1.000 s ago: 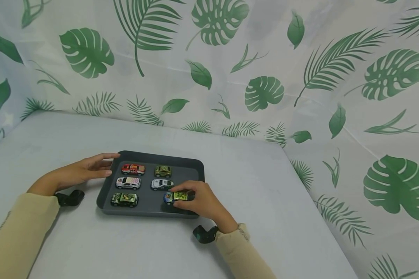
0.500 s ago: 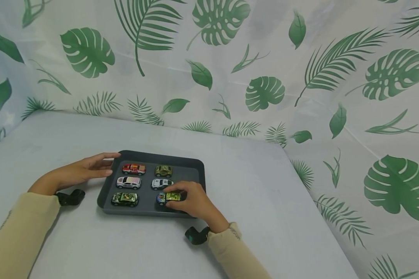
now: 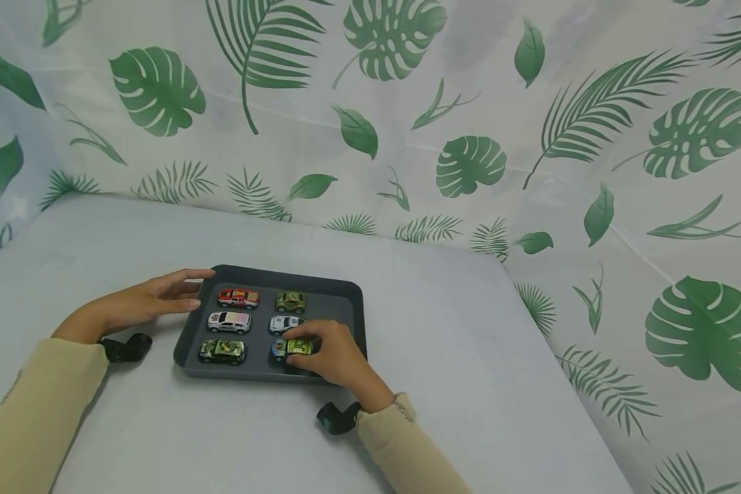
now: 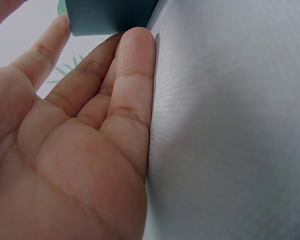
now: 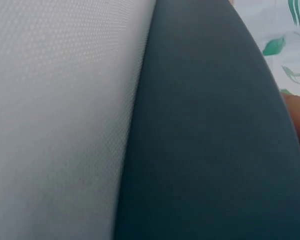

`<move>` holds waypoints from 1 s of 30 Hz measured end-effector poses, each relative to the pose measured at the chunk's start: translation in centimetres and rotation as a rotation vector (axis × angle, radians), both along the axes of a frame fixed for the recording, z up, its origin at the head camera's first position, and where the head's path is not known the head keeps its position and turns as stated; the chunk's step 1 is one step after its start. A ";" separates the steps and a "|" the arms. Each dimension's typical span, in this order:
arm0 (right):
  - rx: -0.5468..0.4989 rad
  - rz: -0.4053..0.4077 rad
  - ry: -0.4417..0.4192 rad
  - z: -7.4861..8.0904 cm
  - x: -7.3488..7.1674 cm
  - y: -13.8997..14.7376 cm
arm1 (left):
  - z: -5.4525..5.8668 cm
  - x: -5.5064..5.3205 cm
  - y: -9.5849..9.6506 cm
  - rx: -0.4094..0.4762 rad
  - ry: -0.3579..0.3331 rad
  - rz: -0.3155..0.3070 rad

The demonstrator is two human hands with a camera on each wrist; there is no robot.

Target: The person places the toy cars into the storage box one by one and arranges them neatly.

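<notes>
In the head view, my right hand (image 3: 338,353) pinches a blue and yellow-green toy car (image 3: 299,347) between thumb and fingers, low over the floor of the dark grey tray (image 3: 247,375). Just behind it stands a white toy car (image 3: 282,323), partly covered by my fingers, and further back a camouflage-green toy car (image 3: 291,302). A left column holds a red toy car (image 3: 238,298), a white and pink one (image 3: 229,322) and a dark green one (image 3: 222,351). At the tray's left edge rests my left hand (image 3: 148,302), its fingers extended against the outer wall.
The tray lies on a white-covered table (image 3: 444,343). A leaf-patterned cloth (image 3: 401,123) hangs behind and along the right side. The right wrist view is mostly filled by the tray's outer wall (image 5: 205,125), with a bit of the hand at its right edge.
My right hand has moved left with the blue and yellow-green toy car, bringing it roughly into line with the right-hand column. My left hand stays at the tray's edge.
</notes>
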State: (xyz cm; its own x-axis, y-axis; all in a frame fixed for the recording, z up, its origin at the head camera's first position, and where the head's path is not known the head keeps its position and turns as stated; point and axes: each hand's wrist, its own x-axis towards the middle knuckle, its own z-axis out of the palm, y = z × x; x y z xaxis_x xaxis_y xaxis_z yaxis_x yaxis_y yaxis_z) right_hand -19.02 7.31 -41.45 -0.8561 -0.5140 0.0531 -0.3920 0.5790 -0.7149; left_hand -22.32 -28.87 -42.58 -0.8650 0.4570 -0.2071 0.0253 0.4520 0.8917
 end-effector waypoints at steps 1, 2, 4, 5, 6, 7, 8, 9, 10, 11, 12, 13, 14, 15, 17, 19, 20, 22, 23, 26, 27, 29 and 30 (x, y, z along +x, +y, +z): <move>0.002 0.002 0.001 0.0 0.0 -0.1 | 0.0 0.0 0.0 0.001 -0.001 0.001; 0.007 -0.001 -0.003 0.0 0.0 -0.2 | 0.0 0.0 0.0 -0.001 -0.002 0.002; 0.011 0.000 -0.008 -0.1 0.0 -0.4 | 0.0 0.0 0.0 -0.004 -0.001 0.004; 0.014 0.002 -0.008 -0.1 0.0 -0.5 | 0.0 0.0 0.0 -0.006 0.001 0.005; 0.018 0.001 -0.011 -0.1 0.0 -0.6 | 0.0 0.0 0.0 -0.007 0.002 0.005; 0.024 -0.001 -0.016 -0.1 0.0 -0.7 | -0.1 -0.1 0.0 -0.007 0.002 0.005; 0.029 -0.003 -0.021 -0.1 0.0 -0.8 | -0.1 -0.1 0.0 -0.006 0.001 0.005; 0.033 -0.003 -0.021 -0.1 0.0 -0.9 | -0.1 -0.1 0.0 -0.004 0.001 0.004; 0.037 -0.002 -0.020 -0.1 0.0 -1.0 | -0.1 -0.1 0.0 -0.003 0.000 0.004; 0.041 -0.003 -0.021 -0.1 0.0 -1.1 | -0.1 -0.1 -0.1 -0.002 0.000 0.003; 0.045 -0.006 -0.022 -0.2 0.0 -1.1 | -0.1 -0.1 -0.1 -0.003 0.000 0.004; 0.048 -0.007 -0.019 -0.2 0.0 -1.2 | -0.1 -0.1 0.0 -0.004 0.000 0.005; 0.049 -0.008 -0.018 -0.2 0.0 -1.3 | -0.1 -0.1 0.0 -0.006 0.001 0.007; 0.052 -0.011 -0.019 -0.2 0.1 -1.4 | -0.2 -0.1 -0.1 -0.010 0.003 0.008; 0.059 -0.019 -0.019 -0.2 0.1 -1.6 | -0.2 -0.2 0.0 -0.012 0.002 0.010; 0.067 -0.026 -0.022 -0.2 0.1 -1.8 | -0.2 -0.2 0.0 -0.009 -0.002 0.012; 0.071 -0.029 -0.024 -0.2 0.1 -1.9 | -0.2 -0.2 0.0 -0.005 -0.003 0.012; 0.079 -0.035 -0.025 -0.1 0.2 -2.0 | -0.2 -0.2 0.0 -0.001 -0.003 0.012; 0.081 -0.037 -0.028 -0.1 0.2 -2.1 | -0.2 -0.2 0.0 -0.001 -0.001 0.014; 0.089 -0.042 -0.031 0.0 0.3 -2.2 | -0.2 -0.1 0.0 -0.006 0.008 0.015; 0.092 -0.043 -0.032 0.0 0.3 -2.2 | -0.2 -0.1 0.0 -0.009 0.011 0.016; 0.097 -0.045 -0.031 0.0 0.3 -2.2 | -0.2 -0.1 0.0 -0.013 0.016 0.016; 0.100 -0.045 -0.030 0.0 0.3 -2.3 | -0.2 -0.1 0.0 -0.013 0.014 0.016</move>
